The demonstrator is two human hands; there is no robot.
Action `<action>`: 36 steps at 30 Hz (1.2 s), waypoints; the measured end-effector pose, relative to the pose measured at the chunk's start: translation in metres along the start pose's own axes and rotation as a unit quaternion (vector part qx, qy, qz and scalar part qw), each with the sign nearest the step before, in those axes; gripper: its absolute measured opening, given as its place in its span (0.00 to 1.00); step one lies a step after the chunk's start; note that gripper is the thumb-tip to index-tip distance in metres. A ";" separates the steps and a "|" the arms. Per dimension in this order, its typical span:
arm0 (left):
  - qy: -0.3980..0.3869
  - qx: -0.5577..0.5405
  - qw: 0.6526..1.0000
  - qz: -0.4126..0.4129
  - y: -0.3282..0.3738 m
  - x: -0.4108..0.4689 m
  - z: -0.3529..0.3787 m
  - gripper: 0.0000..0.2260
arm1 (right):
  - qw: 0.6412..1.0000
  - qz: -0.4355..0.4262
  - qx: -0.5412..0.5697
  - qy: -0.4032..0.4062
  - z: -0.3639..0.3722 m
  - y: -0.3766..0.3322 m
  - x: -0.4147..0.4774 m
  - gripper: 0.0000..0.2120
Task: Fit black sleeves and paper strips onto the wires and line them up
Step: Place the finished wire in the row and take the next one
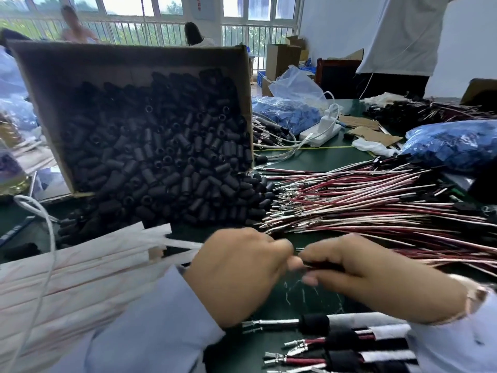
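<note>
Black sleeves (161,157) spilling out of a tipped cardboard box (53,76)
Right in front of the box, left hand (236,273) and right hand (376,281) meet fingertip to fingertip, both pinching one wire (325,265), pretty blurry tbh. Loose wires (363,203) fan out right of the box, paper strips (80,278) sit front-left.

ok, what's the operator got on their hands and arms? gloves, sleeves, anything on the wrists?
No gloves: the left hand and right hand are bare. Both arms wear long pale lavender-blue fabric sleeves: left sleeve, right sleeve. A pale pinkish metallic band, either a watch or a bracelet, sits at the right wrist. No markings are visible.
</note>
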State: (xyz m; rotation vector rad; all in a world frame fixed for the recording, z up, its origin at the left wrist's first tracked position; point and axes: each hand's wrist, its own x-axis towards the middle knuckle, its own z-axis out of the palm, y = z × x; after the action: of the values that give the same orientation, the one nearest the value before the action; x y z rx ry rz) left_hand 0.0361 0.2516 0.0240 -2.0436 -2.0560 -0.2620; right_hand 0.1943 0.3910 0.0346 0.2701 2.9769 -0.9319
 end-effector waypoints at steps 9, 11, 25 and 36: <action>-0.005 0.013 1.000 0.010 0.024 0.002 -0.006 0.18 | 0.996 -0.028 0.015 0.084 0.017 -0.012 0.001 0.11; 0.042 0.009 0.999 -0.002 0.022 0.002 -0.011 0.19 | 0.989 -0.017 0.087 0.116 0.020 -0.012 0.003 0.37; -0.129 -0.289 0.948 -0.028 -0.031 0.002 -0.037 0.15 | 0.974 0.038 -0.078 0.211 -0.024 0.015 -0.046 0.25; -0.131 0.028 0.981 -0.141 -0.030 0.024 0.015 0.13 | 0.945 0.047 -0.085 0.312 0.003 0.006 -0.008 0.16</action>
State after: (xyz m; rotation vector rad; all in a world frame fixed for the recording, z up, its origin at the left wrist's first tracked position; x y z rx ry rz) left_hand 0.0055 0.2783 0.0174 -1.8328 -2.4821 0.0201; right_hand 0.2032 0.3928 0.0294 0.8381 3.5299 -0.6653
